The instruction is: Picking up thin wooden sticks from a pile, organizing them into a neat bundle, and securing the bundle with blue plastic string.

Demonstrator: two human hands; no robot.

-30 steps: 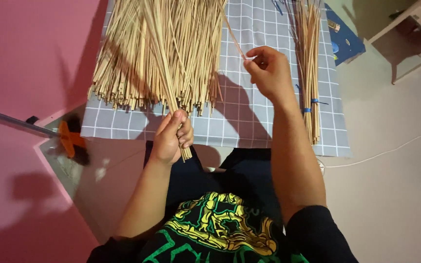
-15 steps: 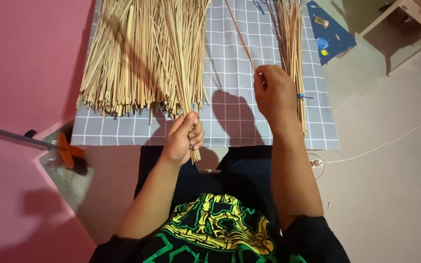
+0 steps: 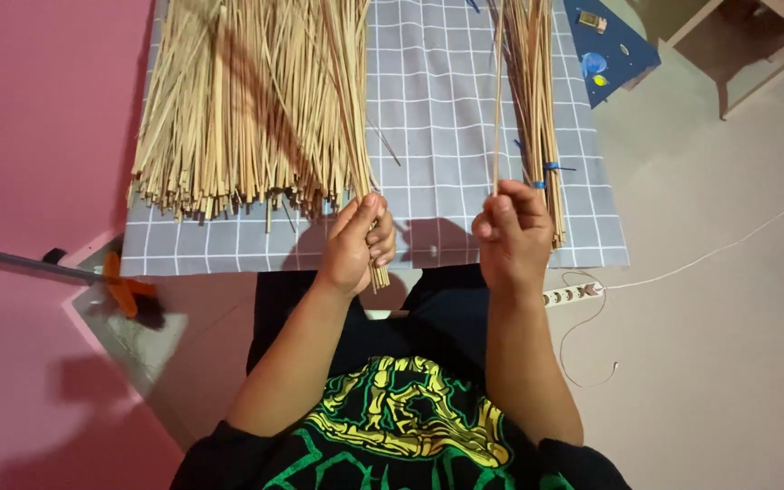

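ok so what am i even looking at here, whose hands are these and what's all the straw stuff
This is one view from a camera worn on a person's head, looking down at their own bare hands. The left hand grips a few thin pale sticks pulled from a big loose pile of sticks. The right hand pinches a single stick upright. Beside it lies a smaller bundle tied with blue ties. All of it rests on a grey checked cloth on the floor. A white power strip lies to the right.
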